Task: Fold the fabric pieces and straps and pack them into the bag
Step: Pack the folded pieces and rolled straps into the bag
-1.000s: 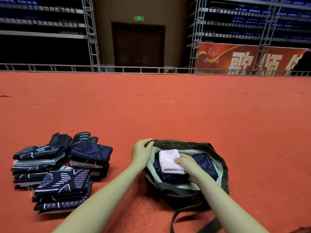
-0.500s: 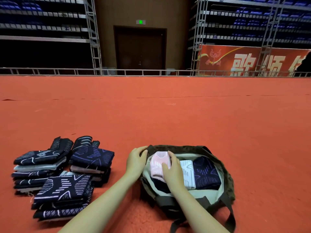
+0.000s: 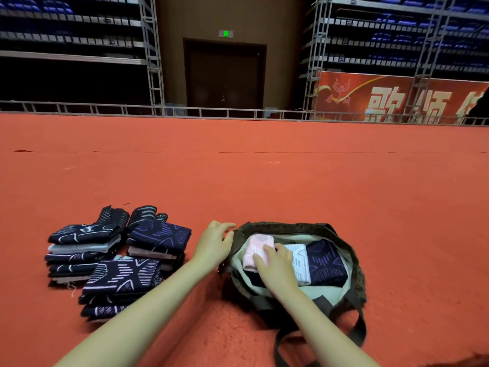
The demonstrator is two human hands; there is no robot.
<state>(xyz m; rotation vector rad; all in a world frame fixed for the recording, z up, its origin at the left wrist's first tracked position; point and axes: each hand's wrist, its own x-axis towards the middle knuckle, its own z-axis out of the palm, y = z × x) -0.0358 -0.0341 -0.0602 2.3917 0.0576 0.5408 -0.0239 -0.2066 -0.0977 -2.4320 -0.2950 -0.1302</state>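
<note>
right hand (image 3: 275,268) flat on pink fabric (image 3: 255,247)

Matt olive cloth bag (image 3: 357,271) with pale lining sits on rough, nappy red carpet (image 3: 264,181) beside patterned woven fabric stacks (image 3: 119,260).
</note>
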